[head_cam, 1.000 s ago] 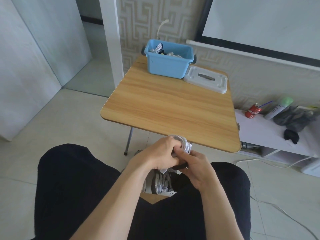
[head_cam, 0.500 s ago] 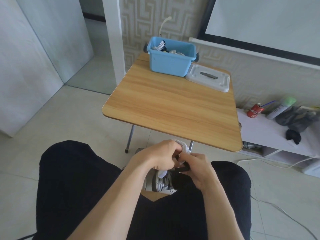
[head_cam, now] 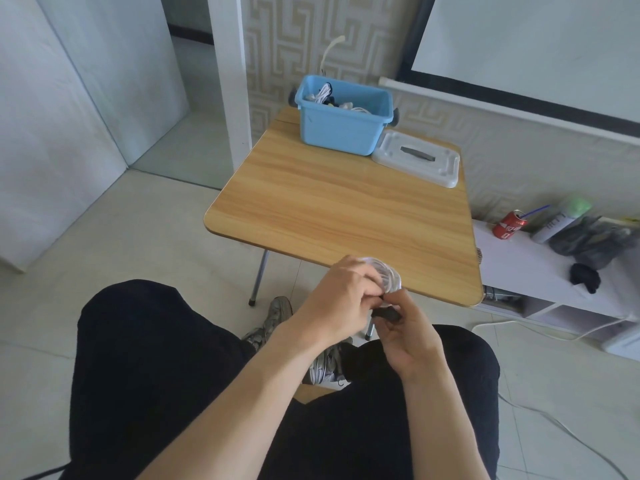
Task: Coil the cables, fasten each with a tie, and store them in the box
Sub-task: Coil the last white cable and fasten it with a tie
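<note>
Gripping white cable coil (head_cam: 389, 277) in left hand (head_cam: 341, 299), fingers curled round it, at tabletop (head_cam: 339, 209) near edge. Pinching black tie (head_cam: 387, 314) in right hand (head_cam: 408, 341), coil sitting at 12 o'clock of tie. Box (head_cam: 341, 133) lying farther toward 12.

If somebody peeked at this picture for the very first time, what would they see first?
Probably the two hands low in the middle: the left hand grips a coiled white cable while the right hand pinches a black tie beside it. Next, the bright blue box at the far end of the wooden table, with its white lid lying beside it.
</note>
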Tool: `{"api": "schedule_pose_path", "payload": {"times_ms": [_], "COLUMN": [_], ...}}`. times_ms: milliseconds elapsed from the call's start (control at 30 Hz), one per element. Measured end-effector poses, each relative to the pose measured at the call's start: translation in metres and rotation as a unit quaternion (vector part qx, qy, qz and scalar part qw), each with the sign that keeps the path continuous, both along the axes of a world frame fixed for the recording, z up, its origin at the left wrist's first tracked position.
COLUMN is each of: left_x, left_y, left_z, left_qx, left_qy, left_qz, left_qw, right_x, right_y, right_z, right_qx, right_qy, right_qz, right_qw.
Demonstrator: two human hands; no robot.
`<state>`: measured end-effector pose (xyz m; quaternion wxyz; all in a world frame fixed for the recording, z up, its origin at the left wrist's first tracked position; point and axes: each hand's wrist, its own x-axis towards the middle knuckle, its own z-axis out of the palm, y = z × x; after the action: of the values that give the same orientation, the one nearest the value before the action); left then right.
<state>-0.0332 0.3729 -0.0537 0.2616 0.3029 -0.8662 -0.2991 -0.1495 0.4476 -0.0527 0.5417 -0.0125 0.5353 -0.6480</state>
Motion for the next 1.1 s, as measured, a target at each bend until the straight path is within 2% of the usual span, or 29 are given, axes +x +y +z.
{"api": "schedule_pose_path", "payload": {"times_ms": [67,167,300,400,533,633,700,767,833,967,1100], "left_x": [-0.002,0.002,0.006,0.010,0.018,0.024,0.027,0.028,0.029,0.029,0.030], "left_y": [0.001,-0.001,-0.004,-0.007,-0.013,-0.017,-0.019,-0.020,-0.019,-0.017,-0.016], "left_z": [-0.002,0.006,0.010,0.000,-0.006,-0.006,-0.007,-0.007,-0.007,-0.007,-0.003], "left_qx": [-0.042,0.011,0.012,0.034,0.139,0.201,0.238,0.266,0.284,0.304,0.336], "left_qy": [-0.019,-0.029,-0.001,0.012,0.043,0.060,0.071,0.074,0.071,0.050,0.030], "left_qz": [0.010,-0.031,-0.012,-0.013,-0.009,0.008,0.001,-0.013,-0.024,-0.057,-0.070], "left_qw": [0.999,0.999,1.000,0.999,0.989,0.978,0.969,0.961,0.956,0.950,0.939], "right_x": [0.001,0.001,-0.004,-0.009,-0.015,-0.014,-0.011,-0.009,-0.008,-0.014,-0.019], "right_y": [0.001,0.002,0.002,0.003,0.008,0.010,0.011,0.010,0.009,0.010,0.016], "right_z": [0.002,0.002,0.005,0.006,0.014,0.023,0.028,0.030,0.029,0.018,0.019], "right_qx": [-0.022,-0.022,0.031,0.029,0.041,0.032,0.027,0.024,0.019,0.018,-0.018], "right_qy": [-0.047,-0.113,-0.108,-0.055,0.003,0.123,0.268,0.403,0.479,0.515,0.502], "right_qz": [-0.014,-0.038,-0.012,0.054,0.107,0.167,0.178,0.178,0.201,0.229,0.230], "right_qw": [0.999,0.993,0.994,0.997,0.993,0.978,0.947,0.898,0.855,0.826,0.834]}}
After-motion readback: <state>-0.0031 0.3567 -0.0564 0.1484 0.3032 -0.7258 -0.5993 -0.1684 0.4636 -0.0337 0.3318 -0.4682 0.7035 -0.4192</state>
